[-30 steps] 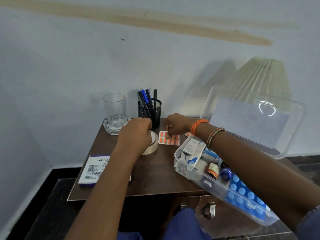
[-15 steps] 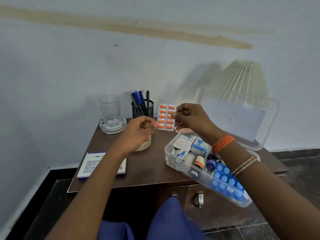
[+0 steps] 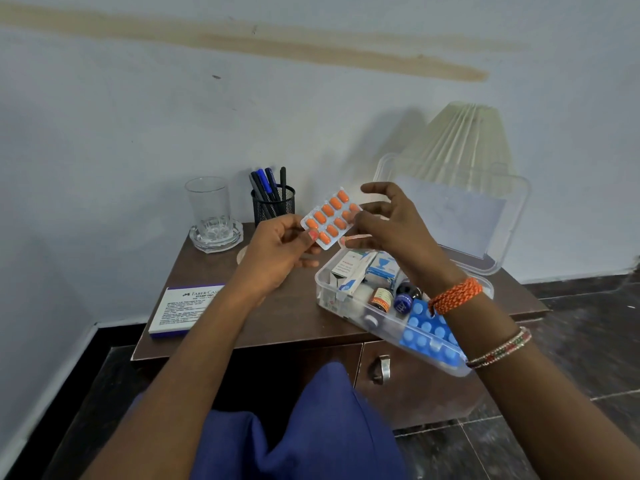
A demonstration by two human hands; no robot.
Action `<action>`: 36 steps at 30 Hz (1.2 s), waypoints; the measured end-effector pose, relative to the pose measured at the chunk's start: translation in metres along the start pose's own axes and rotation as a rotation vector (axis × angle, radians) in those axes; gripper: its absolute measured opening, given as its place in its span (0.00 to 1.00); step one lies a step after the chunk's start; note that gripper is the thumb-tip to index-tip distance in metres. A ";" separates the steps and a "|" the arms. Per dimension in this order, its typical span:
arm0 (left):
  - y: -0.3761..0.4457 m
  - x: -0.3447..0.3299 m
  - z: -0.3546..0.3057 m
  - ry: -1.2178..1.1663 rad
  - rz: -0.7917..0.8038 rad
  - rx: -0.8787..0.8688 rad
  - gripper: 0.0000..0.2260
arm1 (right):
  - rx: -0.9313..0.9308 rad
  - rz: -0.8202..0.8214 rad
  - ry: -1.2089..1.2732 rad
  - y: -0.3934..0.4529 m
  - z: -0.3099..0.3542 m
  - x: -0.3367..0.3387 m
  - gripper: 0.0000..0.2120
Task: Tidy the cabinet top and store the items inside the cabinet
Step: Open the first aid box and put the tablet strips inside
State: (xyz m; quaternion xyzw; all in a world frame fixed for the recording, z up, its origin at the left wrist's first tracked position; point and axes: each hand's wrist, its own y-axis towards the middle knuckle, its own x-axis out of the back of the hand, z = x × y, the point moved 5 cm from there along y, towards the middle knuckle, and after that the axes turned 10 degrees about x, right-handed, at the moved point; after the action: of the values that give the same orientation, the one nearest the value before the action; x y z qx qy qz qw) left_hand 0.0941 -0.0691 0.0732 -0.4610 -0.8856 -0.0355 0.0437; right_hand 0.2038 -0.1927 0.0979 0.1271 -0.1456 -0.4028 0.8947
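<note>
One white box (image 3: pixel 187 311), label FABER-CASTELL STAMP PAD

Held up mid-frame, tilted, lower left end to upper right: a silver blister strip (image 3: pixel 330 218) with two rows of orange oval tablets. Right of centre, on the brown cabinet top (image 3: pixel 287 315): a clear plastic box (image 3: pixel 349 311), lid swung open behind it, packed with white cartons, small bottles and a blue blister sheet. At lower left of the top, a white stamp pad box (image 3: pixel 181 311), lying flat
</note>
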 end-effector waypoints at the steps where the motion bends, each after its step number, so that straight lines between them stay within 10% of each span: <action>1: 0.000 -0.003 0.002 0.005 0.037 0.024 0.05 | 0.020 -0.007 -0.077 -0.002 0.001 0.004 0.20; 13: -0.008 -0.060 0.007 -0.007 0.193 0.039 0.04 | -0.064 0.078 -0.395 -0.036 -0.002 0.063 0.03; 19: -0.008 -0.091 0.016 0.337 0.207 -0.071 0.06 | -0.091 -0.235 -0.538 -0.088 -0.026 0.101 0.07; 36: -0.012 -0.094 0.014 0.541 0.195 -0.128 0.11 | -0.108 -0.136 -1.100 -0.095 -0.044 0.085 0.06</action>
State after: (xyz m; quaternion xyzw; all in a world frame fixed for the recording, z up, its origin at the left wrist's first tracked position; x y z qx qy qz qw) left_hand 0.1374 -0.1505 0.0492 -0.5195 -0.7893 -0.2087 0.2522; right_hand 0.2088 -0.3134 0.0379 -0.1389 -0.5619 -0.4734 0.6639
